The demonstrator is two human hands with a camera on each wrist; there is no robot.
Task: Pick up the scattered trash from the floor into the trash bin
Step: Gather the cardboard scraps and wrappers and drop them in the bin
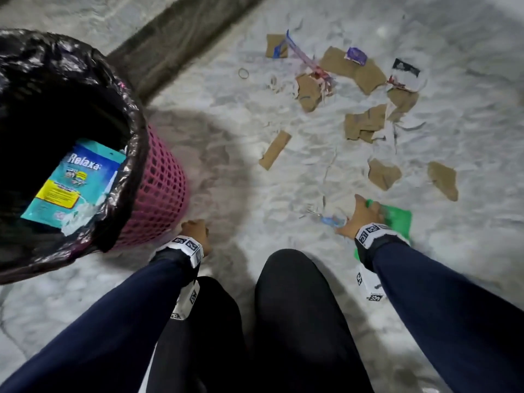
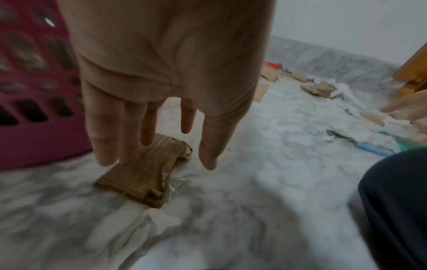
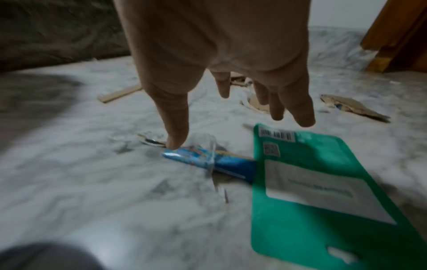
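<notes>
A pink mesh trash bin [image 1: 164, 191] lined with a black bag stands at the left, with a teal packet [image 1: 71, 182] inside. My left hand [image 1: 194, 229] hangs beside the bin's base, fingers straight and pointing down over a torn cardboard piece [image 2: 141, 175]; whether they touch it is unclear. My right hand [image 1: 364, 212] is spread open low over a green packet [image 3: 323, 191] and a blue wrapper [image 3: 208, 160]. Its thumb tip [image 3: 175, 144] sits at the wrapper's end. Neither hand holds anything.
Several brown cardboard scraps [image 1: 365, 123], paper shreds, a purple wrapper [image 1: 355, 55] and a rubber band [image 1: 243, 72] lie on the marble floor ahead. A dark strip [image 1: 175, 43] runs across the floor behind the bin. My knees [image 1: 295, 279] are between my arms. A wooden frame [image 3: 397, 34] stands far right.
</notes>
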